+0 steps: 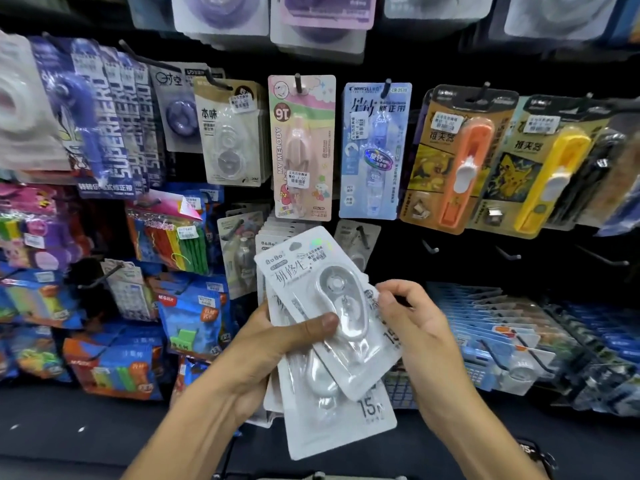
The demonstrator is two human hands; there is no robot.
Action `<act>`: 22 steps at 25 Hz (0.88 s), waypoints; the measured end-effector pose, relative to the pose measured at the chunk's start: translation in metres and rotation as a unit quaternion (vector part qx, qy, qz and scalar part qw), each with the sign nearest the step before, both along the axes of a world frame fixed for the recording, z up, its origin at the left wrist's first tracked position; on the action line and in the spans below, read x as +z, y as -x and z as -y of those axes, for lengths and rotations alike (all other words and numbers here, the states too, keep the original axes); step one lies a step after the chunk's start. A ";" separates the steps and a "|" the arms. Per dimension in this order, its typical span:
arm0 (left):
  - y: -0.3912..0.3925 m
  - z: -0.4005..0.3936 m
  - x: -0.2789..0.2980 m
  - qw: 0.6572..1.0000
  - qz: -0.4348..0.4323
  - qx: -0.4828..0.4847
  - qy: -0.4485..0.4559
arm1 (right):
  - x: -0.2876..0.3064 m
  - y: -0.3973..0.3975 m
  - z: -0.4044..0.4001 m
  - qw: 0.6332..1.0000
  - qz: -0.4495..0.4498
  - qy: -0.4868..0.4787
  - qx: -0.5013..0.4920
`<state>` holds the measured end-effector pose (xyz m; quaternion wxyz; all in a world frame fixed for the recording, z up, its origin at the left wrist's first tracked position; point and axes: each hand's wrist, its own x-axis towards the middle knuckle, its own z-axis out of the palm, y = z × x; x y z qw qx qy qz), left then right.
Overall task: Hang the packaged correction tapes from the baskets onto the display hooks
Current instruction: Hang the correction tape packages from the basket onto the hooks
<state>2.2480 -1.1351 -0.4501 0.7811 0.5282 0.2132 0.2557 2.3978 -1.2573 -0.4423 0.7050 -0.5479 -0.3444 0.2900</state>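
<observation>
White "BoBo" correction tapes (pixel 322 306), perhaps "15m".

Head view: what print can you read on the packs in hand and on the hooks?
"BoBo", "15": white correction tape packs in the left hand.
"MY MELODY", "9T": pink pack.
"CR-2570": blue pack.
"SUPERHERO": purple packs.
Price stickers: too small to read.

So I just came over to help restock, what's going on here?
A person stands at a stationery display wall. Their left hand grips a fanned stack of white correction tape packs, thumb across the top pack. Their right hand pinches that pack's right edge. None of the held packs is on a hook yet; bare hooks show to the right, below the yellow and orange packs.
</observation>
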 end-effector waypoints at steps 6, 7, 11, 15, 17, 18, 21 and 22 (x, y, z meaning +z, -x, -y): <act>0.001 0.003 0.000 0.999 -0.002 -0.039 0.030 | -0.008 0.003 0.002 0.991 -0.109 -0.072 -0.037; 0.003 0.003 0.001 0.999 -0.013 -0.030 0.014 | -0.009 0.000 0.003 0.990 -0.111 -0.062 -0.065; 0.015 -0.007 0.008 0.996 -0.046 0.061 -0.054 | -0.023 -0.017 0.017 0.986 0.068 0.031 -0.150; 0.024 -0.015 0.015 0.994 0.010 0.101 -0.051 | -0.034 -0.014 0.010 0.967 0.180 0.065 -0.170; 0.023 -0.016 0.015 0.992 0.038 0.111 -0.041 | -0.027 -0.013 -0.006 0.978 0.124 0.084 -0.145; 0.022 -0.016 0.014 0.992 0.039 0.116 -0.039 | -0.022 -0.011 -0.014 0.990 0.055 0.082 -0.105; 0.017 -0.015 0.010 0.991 0.031 0.129 -0.026 | -0.019 -0.007 -0.023 0.996 -0.022 0.085 -0.029; 0.014 -0.015 0.009 0.990 0.027 0.133 -0.026 | -0.018 -0.002 -0.021 0.996 0.003 0.081 -0.030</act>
